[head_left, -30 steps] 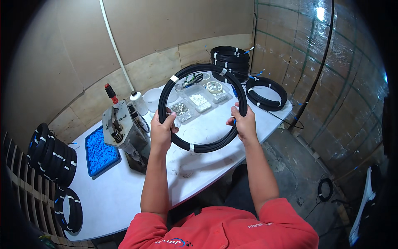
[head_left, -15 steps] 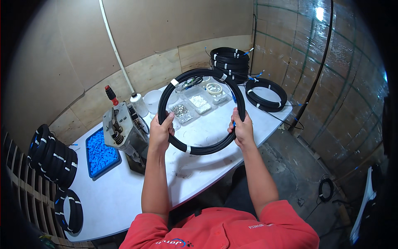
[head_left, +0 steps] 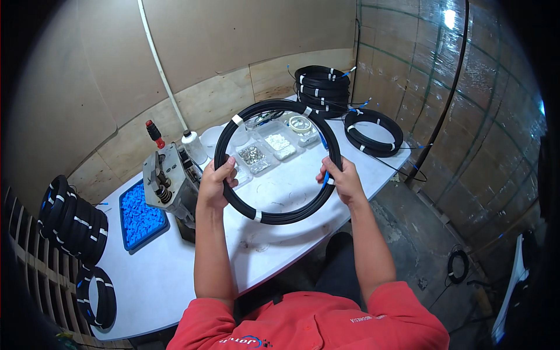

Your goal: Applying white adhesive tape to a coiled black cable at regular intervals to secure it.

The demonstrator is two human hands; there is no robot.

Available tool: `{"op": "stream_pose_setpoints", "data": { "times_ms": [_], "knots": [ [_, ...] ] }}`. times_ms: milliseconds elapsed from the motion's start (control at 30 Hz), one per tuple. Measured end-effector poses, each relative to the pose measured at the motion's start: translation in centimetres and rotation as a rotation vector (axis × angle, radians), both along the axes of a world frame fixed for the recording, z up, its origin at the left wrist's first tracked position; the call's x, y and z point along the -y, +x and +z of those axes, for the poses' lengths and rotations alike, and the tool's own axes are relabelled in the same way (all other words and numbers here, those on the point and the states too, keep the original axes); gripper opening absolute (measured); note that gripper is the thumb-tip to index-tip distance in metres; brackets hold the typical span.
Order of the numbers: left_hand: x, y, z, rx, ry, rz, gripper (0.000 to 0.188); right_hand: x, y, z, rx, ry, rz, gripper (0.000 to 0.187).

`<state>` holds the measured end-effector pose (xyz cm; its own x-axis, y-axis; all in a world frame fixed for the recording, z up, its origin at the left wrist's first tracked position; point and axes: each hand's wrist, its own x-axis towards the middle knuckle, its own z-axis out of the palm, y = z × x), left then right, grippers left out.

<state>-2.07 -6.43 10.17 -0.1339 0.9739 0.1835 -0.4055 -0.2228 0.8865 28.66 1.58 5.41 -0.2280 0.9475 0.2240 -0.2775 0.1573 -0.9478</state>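
Between my two hands a coil of black cable point(head_left: 286, 218) is held up above the table, tilted so its ring faces me. Strips of white tape bind it in several spots. My left hand point(head_left: 217, 179) wraps round the coil's left side, thumb on the inner edge. On the opposite side my right hand point(head_left: 342, 179) grips the ring, next to a blue connector point(head_left: 326, 177) and a piece of white tape. Through the ring show clear plastic boxes, one with small metal parts point(head_left: 253, 154) and one with white pieces point(head_left: 279, 143).
A metal press point(head_left: 169, 178) with a red-handled tool stands left on the white table point(head_left: 151, 291), beside a blue tray point(head_left: 142, 217) of blue pieces. White bottle point(head_left: 192, 143) behind. Cable coils are stacked at back right point(head_left: 322, 93) and far left point(head_left: 73, 221); another coil point(head_left: 373, 134) lies right.
The coil has shifted slightly left and toward me and turned a little. My left hand went left with it, and my right-hand fingers changed their hold by the blue connector.
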Motion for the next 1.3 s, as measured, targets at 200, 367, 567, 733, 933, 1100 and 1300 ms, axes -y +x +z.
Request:
{"op": "stream_pose_setpoints", "data": {
  "times_ms": [200, 367, 567, 733, 933, 1100, 1300],
  "knots": [
    [0.0, -0.4, 0.9, -0.133, -0.052, -0.069, 0.023, 0.2, -0.3, 2.9, 0.020, 0.033, 0.024, 0.020],
    [-0.1, -0.3, 2.0, -0.241, -0.072, -0.050, 0.023, 0.2, -0.6, 2.5, 0.065, 0.015, -0.009, 0.021],
    [0.5, -0.1, 1.8, -0.400, -0.096, -0.035, 0.023, 1.0, -0.1, 4.6, 0.114, -0.131, -0.035, 0.022],
    [0.2, 1.3, 3.5, -0.894, 0.074, 0.283, 0.033, 1.1, 0.8, 5.0, 0.140, -0.193, -0.007, 0.022],
    [-2.1, 5.3, 6.6, -1.524, 0.541, 0.670, 0.049, 0.8, 0.6, 3.9, 0.155, -0.183, 0.129, 0.025],
    [-4.3, 4.9, 6.1, -1.847, 0.421, 0.576, 0.027, 1.2, 0.6, 4.5, 0.171, -0.183, 0.171, 0.025],
    [-4.9, 4.4, 6.1, -1.850, 0.451, 0.518, 0.023, 0.7, 0.7, 4.2, 0.242, -0.023, 0.077, 0.022]
  ]
}}
